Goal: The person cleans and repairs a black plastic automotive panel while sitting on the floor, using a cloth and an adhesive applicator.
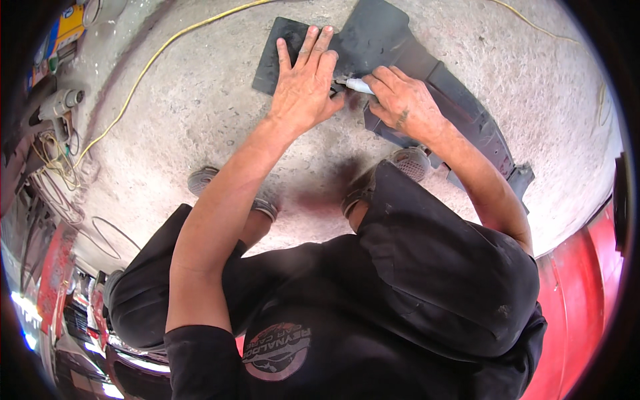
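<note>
My left hand (303, 90) lies with its fingers spread on a flat black sheet piece (268, 70). The fingertips press on its surface, and the thumb is close to the tip of the tool. In my right hand (408, 103) is a slim hand tool with a pale grey handle (360, 85) and a narrow metal tip, probably a knife. Its tip points left, at the inner edge of the sheet, beside my left thumb. Under and beside my right hand stretches a long, curved black plastic panel (460, 93), with a broad flat end (373, 33) at the top.
A yellow cord (143, 77) runs across the rough concrete floor (200, 113). At the left lie a heat gun (60, 107), tangled cables (57, 170) and a blue and yellow box (67, 27). My shoes (410, 163) are close below the panel. Red bodywork (577, 293) stands at the lower right.
</note>
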The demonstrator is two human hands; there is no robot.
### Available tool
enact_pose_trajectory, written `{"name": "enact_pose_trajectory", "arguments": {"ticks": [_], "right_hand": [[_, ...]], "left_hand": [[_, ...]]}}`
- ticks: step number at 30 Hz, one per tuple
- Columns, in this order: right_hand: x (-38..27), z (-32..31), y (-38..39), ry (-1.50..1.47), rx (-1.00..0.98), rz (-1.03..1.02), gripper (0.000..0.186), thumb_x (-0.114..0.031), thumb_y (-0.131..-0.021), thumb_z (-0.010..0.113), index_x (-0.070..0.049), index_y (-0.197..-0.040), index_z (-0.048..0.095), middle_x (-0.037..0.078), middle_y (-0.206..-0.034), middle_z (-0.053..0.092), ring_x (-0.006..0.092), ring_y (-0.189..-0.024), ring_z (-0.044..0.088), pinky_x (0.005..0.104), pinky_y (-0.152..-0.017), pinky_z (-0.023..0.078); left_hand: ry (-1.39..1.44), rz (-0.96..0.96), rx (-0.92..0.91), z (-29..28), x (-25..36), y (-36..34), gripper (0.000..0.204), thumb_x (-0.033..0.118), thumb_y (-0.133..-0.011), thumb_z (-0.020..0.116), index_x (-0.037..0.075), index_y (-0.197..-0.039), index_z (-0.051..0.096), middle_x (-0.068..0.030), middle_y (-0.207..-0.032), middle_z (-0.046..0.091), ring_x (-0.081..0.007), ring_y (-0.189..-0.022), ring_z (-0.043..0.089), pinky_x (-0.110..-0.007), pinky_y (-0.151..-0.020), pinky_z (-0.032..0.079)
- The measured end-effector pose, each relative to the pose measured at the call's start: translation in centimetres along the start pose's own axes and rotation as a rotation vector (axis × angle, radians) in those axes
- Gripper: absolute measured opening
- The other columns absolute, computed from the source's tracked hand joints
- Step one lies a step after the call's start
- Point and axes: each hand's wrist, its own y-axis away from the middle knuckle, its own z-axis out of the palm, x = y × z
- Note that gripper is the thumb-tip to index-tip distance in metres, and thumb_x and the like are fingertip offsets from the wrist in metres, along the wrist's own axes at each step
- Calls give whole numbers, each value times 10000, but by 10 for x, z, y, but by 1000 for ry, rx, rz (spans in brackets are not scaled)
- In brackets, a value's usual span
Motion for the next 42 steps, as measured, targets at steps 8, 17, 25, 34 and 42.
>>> {"name": "enact_pose_trajectory", "arguments": {"ticks": [8, 17, 25, 34, 42], "right_hand": [[1, 1, 1, 1, 12, -6, 413, -86, -778, 779, 18, -1153, 639, 105, -1068, 606, 288, -991, 658, 395, -772, 611], [1, 0, 1, 3, 13, -27, 411, -92, -783, 775, 26, -1151, 636, 104, -1063, 601, 283, -988, 658, 390, -774, 610], [2, 1, 4, 0, -13, -4, 476, -107, -765, 793, 21, -1193, 628, 111, -1097, 607, 296, -1033, 654, 401, -813, 604], [1, -1, 8, -14, 14, 39, 423, -106, -783, 767, 16, -1173, 657, 111, -1093, 620, 290, -1038, 656, 398, -806, 601], [3, -3, 10, 11, 33, 36, 402, -91, -788, 755, 10, -1165, 657, 103, -1072, 609, 279, -1010, 652, 392, -797, 598]], "left_hand": [[80, -7, 2, -4, -2, 2, 704, 262, -740, 882, 47, -1301, 515, -138, -1688, 281, -331, -1590, 204, -746, -1214, 139], [93, 3, -40, -8, -4, 3, 736, 256, -745, 883, 43, -1332, 492, -132, -1700, 247, -342, -1587, 208, -726, -1228, 131], [79, 12, -10, -4, -5, 3, 749, 273, -743, 896, 39, -1330, 493, -133, -1696, 259, -338, -1587, 212, -733, -1222, 141], [70, 11, -27, -7, -5, 4, 745, 264, -742, 896, 47, -1329, 492, -127, -1699, 252, -329, -1588, 211, -715, -1233, 141], [64, 20, -37, -13, -8, 3, 597, 110, -740, 723, 67, -1288, 493, -110, -1695, 283, -310, -1587, 222, -675, -1255, 136]]}}
